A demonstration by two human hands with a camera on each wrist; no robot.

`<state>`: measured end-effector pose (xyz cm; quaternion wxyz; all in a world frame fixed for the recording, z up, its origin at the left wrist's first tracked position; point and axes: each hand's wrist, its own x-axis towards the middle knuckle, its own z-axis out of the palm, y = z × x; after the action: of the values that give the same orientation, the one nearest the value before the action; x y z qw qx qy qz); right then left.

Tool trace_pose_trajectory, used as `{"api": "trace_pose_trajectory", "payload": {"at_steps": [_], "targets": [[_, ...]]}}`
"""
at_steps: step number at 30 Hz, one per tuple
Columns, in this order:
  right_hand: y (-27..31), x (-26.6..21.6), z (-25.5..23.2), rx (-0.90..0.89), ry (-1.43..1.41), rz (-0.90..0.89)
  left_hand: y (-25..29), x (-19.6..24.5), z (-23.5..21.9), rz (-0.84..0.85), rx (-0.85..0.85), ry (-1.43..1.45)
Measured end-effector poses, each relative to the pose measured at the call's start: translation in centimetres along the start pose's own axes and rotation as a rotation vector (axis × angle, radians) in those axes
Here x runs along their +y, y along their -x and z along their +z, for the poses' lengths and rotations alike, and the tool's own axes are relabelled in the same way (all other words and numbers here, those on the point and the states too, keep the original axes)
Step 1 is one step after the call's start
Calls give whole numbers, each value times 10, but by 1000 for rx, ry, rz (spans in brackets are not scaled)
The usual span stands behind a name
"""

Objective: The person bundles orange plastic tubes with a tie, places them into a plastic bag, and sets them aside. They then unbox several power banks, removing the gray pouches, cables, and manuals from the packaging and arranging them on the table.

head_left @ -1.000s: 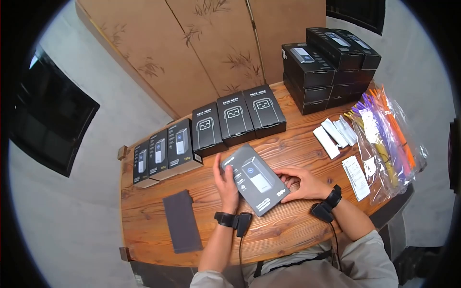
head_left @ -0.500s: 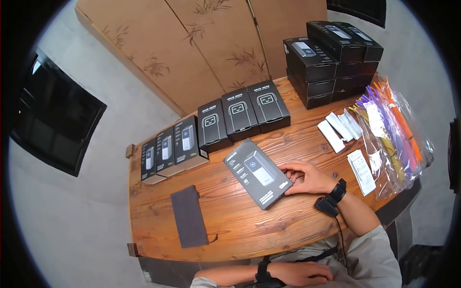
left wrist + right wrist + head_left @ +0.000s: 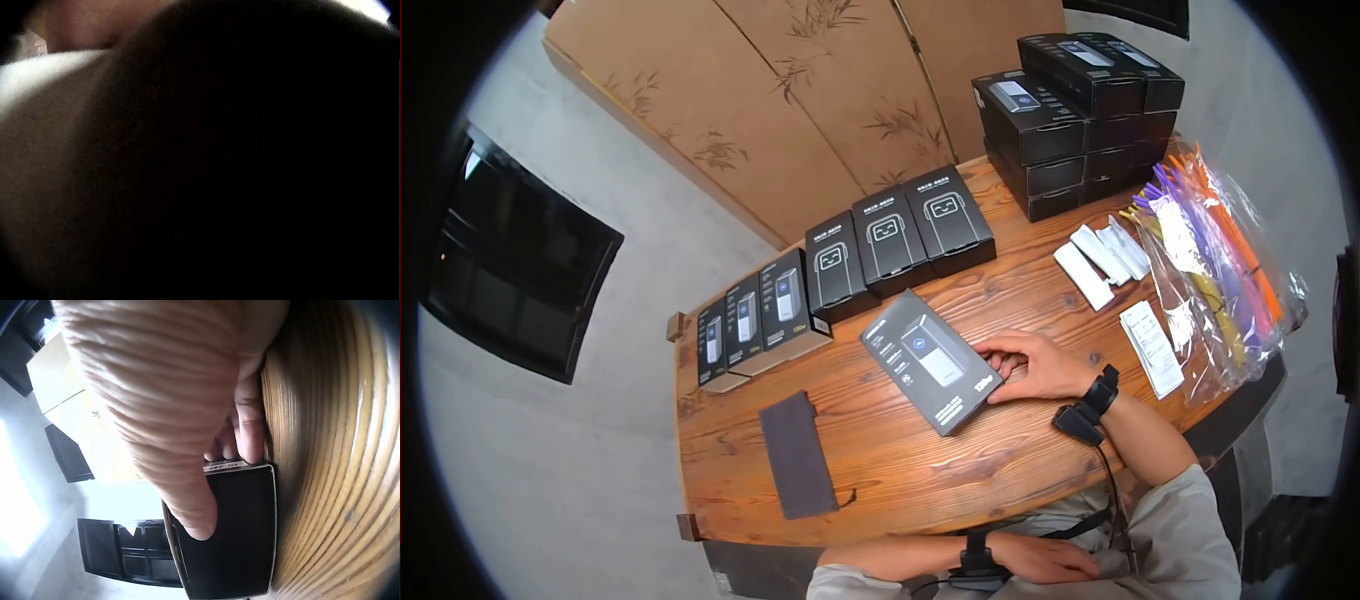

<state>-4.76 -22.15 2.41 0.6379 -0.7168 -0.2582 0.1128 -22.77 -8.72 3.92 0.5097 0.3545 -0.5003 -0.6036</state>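
A dark grey box [image 3: 930, 362] with a device picture lies at the middle of the table. My right hand [image 3: 1040, 368] holds its right lower corner, thumb on the near side and fingers on the far side. In the right wrist view the thumb of my right hand [image 3: 169, 419] lies against the black end face of the box [image 3: 240, 531], with the other fingertips at its edge. My left hand [image 3: 1040, 558] rests on the lap below the table edge, fingers loosely extended. The left wrist view is mostly dark, showing cloth.
Smaller boxes [image 3: 785, 300] and three face-print boxes [image 3: 887, 235] stand along the back left edge. Stacked black boxes [image 3: 1040, 135] are at the back right, near white packets [image 3: 1085, 277], a paper slip [image 3: 1152, 350] and bagged coloured strips [image 3: 1220, 270]. A grey pouch [image 3: 798, 455] lies front left.
My left hand has let go of the box and moved down to the lap. The right hand keeps its hold, and the box stays in about the same place. The head view has shifted slightly.
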Motion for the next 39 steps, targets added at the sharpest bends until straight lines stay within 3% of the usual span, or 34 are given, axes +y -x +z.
{"api": "trace_pose_trajectory", "payload": {"at_steps": [4, 7, 9, 11, 13, 16, 19, 21, 23, 25, 28, 31, 34, 37, 39], "targets": [[-1, 2, 1, 10, -11, -15, 8, 33, -24, -324, -180, 1], [0, 2, -1, 6, 9, 1, 3, 11, -12, -118, -91, -61], [0, 0, 0, 0, 9, 10, -3, -2, 7, 34, 66, 9], [0, -4, -1, 0, -1, 13, -5, -4, 9, 82, 122, -6], [1, -1, -1, 10, -3, 11, 2, 0, -1, 21, 67, -100], [2, 2, 0, 17, -19, 12, 5, 37, -35, -379, -337, -5], [1, 0, -1, 5, -9, 21, 12, 18, -27, -232, -207, 16], [1, -1, -1, 1, -11, 20, 7, 2, 11, 3, 158, -35], [1, -2, -1, 7, -31, 16, 4, -5, 18, 77, 255, -33], [2, -1, -1, 12, -15, 21, 0, -5, 2, -12, 85, 20], [2, 4, 0, 14, -20, 17, 3, 31, -30, -287, -257, 19], [2, 4, -1, 18, -17, 23, 6, 32, -36, -414, -371, -3], [2, 3, 1, 19, -16, 3, 9, 23, -4, -174, 18, 93], [2, 3, 0, 19, -14, 11, 6, 27, -13, -283, -91, 5], [3, 5, 0, 23, -16, 22, 15, 16, -17, -209, -68, 27]]}}
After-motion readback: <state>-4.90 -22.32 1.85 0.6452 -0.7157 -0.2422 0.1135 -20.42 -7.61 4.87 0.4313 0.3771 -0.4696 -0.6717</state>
